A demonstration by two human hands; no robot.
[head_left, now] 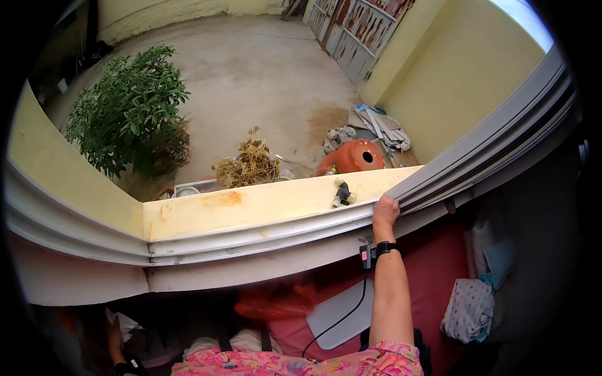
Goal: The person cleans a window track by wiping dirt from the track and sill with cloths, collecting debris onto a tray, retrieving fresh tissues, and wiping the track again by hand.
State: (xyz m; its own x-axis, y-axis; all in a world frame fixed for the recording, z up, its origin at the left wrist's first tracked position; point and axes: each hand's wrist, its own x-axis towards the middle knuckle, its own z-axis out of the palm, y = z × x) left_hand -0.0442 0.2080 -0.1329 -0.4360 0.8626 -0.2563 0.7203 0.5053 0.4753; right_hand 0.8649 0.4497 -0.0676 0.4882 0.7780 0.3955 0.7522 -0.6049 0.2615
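Note:
My right hand (385,210) is closed on the edge of the sliding window frame (476,141), where it meets the white track (263,235). A wrist strap with a small black device sits below that hand. At the lower left, in shadow, my left hand (115,332) holds a crumpled white cloth (125,324). On the yellow sill (295,203), left of my right hand, lies a small black and cream fitting (342,193).
Outside are a green bush (135,106), a dried plant (249,164), an orange clay pot (354,158), stacked boards (382,125) and a rusty gate (360,37). Below the window are a red plastic bag (276,302), a grey flat panel (342,316) and folded dotted fabric (469,310).

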